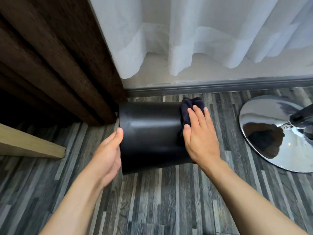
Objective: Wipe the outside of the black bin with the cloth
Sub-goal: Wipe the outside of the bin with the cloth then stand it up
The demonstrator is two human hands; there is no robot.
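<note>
The black bin [150, 133] lies on its side on the grey plank floor, its smooth round wall facing up. My left hand [108, 155] grips its left end, thumb on top of the rim. A dark navy cloth [188, 112] is bunched against the bin's right end. My right hand [198, 134] presses flat on that cloth with fingers spread, holding it to the bin. Part of the cloth is hidden under my palm.
A dark wooden slatted panel [55, 65] stands at the left, touching the bin's far left corner. A light wood board [32, 145] juts in low left. White curtains [186, 34] hang behind. A chrome chair base [277, 133] sits on the floor to the right.
</note>
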